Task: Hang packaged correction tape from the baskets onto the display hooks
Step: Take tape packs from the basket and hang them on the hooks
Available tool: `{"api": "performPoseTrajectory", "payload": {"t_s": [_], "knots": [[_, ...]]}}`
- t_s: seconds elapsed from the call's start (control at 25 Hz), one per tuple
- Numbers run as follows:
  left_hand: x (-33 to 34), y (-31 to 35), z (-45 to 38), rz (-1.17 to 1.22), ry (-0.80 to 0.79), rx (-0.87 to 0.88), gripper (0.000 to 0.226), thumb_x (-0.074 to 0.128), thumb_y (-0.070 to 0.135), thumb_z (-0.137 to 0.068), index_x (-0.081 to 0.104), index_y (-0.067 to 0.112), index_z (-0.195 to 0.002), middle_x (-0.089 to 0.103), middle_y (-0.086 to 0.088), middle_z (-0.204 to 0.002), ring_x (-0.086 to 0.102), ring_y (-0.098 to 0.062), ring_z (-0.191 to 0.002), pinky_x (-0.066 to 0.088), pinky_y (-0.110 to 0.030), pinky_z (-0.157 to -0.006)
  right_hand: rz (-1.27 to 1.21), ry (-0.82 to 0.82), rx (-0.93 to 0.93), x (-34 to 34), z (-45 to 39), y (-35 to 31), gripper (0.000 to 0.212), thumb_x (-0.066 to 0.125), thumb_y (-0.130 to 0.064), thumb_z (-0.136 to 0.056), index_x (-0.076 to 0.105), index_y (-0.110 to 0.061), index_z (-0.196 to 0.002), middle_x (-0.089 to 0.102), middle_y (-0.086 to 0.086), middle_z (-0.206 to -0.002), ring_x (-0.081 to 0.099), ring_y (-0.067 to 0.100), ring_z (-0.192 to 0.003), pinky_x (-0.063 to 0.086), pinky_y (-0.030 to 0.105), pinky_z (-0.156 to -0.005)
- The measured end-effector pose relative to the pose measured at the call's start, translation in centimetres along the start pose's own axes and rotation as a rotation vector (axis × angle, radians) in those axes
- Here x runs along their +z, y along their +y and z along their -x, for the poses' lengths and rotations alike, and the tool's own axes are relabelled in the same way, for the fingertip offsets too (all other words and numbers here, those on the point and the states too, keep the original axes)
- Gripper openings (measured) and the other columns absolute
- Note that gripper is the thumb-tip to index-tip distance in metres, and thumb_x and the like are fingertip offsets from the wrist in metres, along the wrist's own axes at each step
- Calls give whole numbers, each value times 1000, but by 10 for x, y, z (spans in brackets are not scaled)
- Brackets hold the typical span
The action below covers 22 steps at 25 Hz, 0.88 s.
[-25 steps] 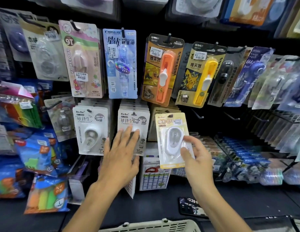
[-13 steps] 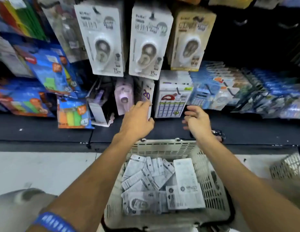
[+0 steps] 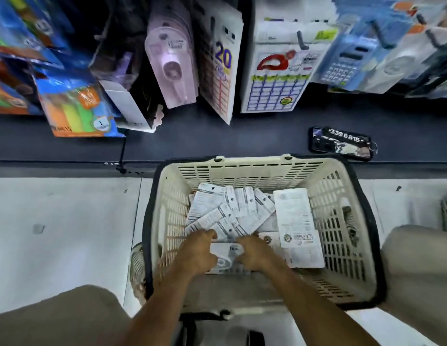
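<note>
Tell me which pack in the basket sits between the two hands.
The face-up pack at the basket's near end, between left hand and right hand; the others lie farther back.

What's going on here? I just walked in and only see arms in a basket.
A person is restocking a stationery display. Both hands, left hand and right hand, are down in the cream basket, on a white correction tape pack from the loose pile. Whether they grip it is unclear. Nothing is being hung right now.
</note>
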<state>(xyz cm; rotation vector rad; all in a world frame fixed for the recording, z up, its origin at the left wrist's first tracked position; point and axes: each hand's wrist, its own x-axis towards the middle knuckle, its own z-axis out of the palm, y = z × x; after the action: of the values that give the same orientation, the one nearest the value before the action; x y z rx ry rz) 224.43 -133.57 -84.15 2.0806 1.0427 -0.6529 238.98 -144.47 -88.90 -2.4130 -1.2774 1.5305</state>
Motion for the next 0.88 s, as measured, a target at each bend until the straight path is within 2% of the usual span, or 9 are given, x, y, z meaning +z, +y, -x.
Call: {"api": "performPoseTrajectory", "payload": {"t_s": [0.08, 0.16, 0.28, 0.36, 0.56, 0.64, 0.72, 0.8, 0.88], "knots": [[-4, 1, -4, -84, 67, 85, 75, 81, 38, -77, 52, 22, -144, 58, -2, -142, 54, -24, -129, 46, -33, -104, -121, 32, -77, -17, -5, 9, 13, 68, -20, -94, 69, -12, -104, 66, 4, -102, 65, 27, -99, 52, 34, -82], [-8, 4, -10, -25, 32, 140, 67, 85, 42, -74, 61, 25, -133, 69, 2, -128, 64, -20, -115, 52, -35, -96, -280, 48, -166, -46, -7, 11, 3, 69, -16, -94, 70, -13, -96, 65, -1, -95, 65, 22, -92, 48, 29, -75], [-10, 7, -20, 448, -68, 50, 28, 89, 13, -71, 72, 16, -93, 76, 0, -90, 69, -15, -80, 59, -42, -75, -595, 87, -209, -82, -2, 5, 14, 72, -14, -92, 76, -3, -100, 72, 7, -92, 63, 15, -81, 47, 27, -71], [-10, 10, -24, 578, -49, 19, 24, 84, 1, -76, 67, 18, -77, 70, -2, -78, 64, -17, -71, 55, -39, -65, -718, 97, -177, -92, 4, 9, 10, 72, -14, -92, 75, -7, -86, 69, 6, -81, 59, 13, -74, 45, 27, -67], [-5, 31, -25, 809, -286, 58, 37, 85, 8, -78, 68, 30, -101, 78, 9, -101, 73, -10, -95, 57, -27, -79, -914, 203, -122, -81, 20, 24, 25, 66, -12, -96, 66, -16, -71, 61, -7, -62, 55, 6, -60, 44, 21, -60], [-5, 33, -28, 797, -315, 25, 35, 86, 12, -78, 72, 29, -106, 78, 9, -104, 73, -14, -103, 57, -31, -89, -1067, 291, -68, -77, 18, 18, 20, 70, -15, -93, 71, -16, -74, 71, -4, -68, 65, 10, -66, 52, 25, -63], [-6, 32, -30, 813, -211, -53, 30, 85, 12, -79, 73, 28, -102, 78, 12, -101, 71, -15, -104, 55, -29, -87, -1173, 363, 66, -79, 20, 17, 15, 72, -27, -92, 70, -19, -80, 77, -5, -79, 70, 17, -78, 53, 29, -66], [-10, 31, -28, 895, -85, -111, 28, 83, 12, -81, 72, 30, -98, 77, 11, -106, 69, -11, -100, 51, -25, -82, -1115, 237, 142, -77, 27, 27, 23, 76, -43, -86, 67, -25, -97, 78, -9, -93, 70, 18, -93, 52, 32, -71], [-13, 30, -26, 972, -18, -129, 31, 83, 12, -81, 72, 33, -100, 76, 8, -114, 70, -11, -101, 53, -31, -89, -1091, 2, 146, -64, 33, 33, 45, 84, -40, -77, 64, -29, -116, 75, -7, -109, 71, 21, -101, 57, 36, -76]]}}
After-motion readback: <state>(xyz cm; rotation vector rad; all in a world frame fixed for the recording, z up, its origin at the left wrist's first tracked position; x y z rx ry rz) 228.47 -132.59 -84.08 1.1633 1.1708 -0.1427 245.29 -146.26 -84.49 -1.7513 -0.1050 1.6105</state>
